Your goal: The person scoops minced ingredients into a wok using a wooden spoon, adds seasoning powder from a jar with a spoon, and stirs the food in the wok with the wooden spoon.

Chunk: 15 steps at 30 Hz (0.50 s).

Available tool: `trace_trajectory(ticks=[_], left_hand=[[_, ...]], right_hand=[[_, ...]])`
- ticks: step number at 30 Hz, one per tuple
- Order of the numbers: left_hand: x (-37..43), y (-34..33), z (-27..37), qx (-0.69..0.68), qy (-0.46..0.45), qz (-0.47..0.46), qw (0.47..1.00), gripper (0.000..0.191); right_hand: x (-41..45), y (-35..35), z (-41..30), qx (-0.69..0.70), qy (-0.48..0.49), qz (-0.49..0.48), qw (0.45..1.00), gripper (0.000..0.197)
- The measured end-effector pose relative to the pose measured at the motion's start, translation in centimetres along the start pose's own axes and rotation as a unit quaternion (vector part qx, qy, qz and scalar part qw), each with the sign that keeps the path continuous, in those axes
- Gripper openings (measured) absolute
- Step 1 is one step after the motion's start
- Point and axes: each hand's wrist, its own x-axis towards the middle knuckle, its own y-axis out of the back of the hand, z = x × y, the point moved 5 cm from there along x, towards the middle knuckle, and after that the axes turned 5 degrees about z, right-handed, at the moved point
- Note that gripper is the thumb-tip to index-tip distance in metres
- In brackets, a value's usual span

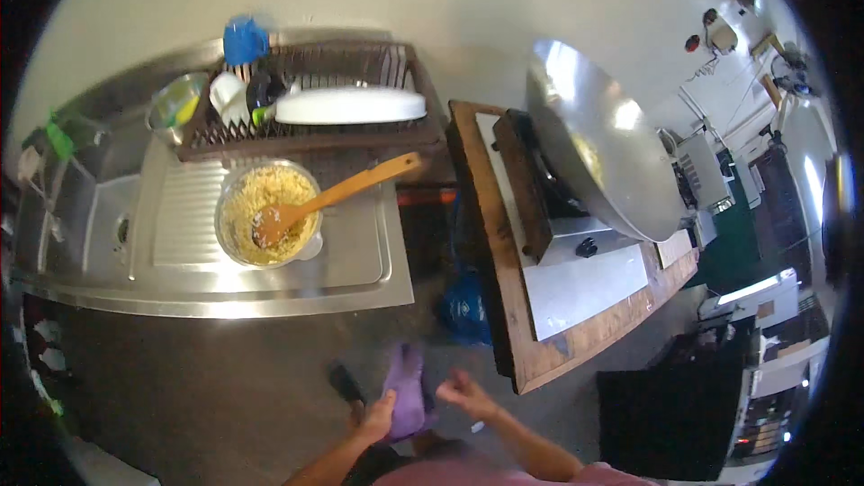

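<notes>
My left hand (379, 416) grips a purple cloth (406, 391) low in front of my body. Just right of the cloth, my right hand (466, 393) is raised with its fingers curled; it is blurred, and whether it holds anything is unclear. On the steel drainboard (351, 270) stands a clear bowl of yellow crumbly food (273, 182), a wooden spoon (364, 177) resting in it with its handle pointing right. A large metal wok (624, 169) with some yellow food inside sits over a gas stove (574, 243) on the wooden table.
Behind the bowl, a brown dish rack (317, 142) holds a white dish (351, 106), a blue mug (244, 40) and a metal bowl (177, 104). The sink basin (111, 216) lies left. A blue gas cylinder (467, 310) stands beside the wooden table (540, 368).
</notes>
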Motion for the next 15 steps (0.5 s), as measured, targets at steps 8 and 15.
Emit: trace_trajectory(ticks=[8,15], left_hand=[[-13.7,-13.6,22.0,0.115,-0.228,-0.058,0.965,0.043],[-18.5,-16.3,28.1,0.17,-0.287,0.059,0.941,0.03]], right_hand=[[-8.3,8.6,-3.0,0.177,0.113,0.008,0.978,0.035],[-9.9,17.0,-5.9,0.199,0.296,0.083,0.93,0.008]])
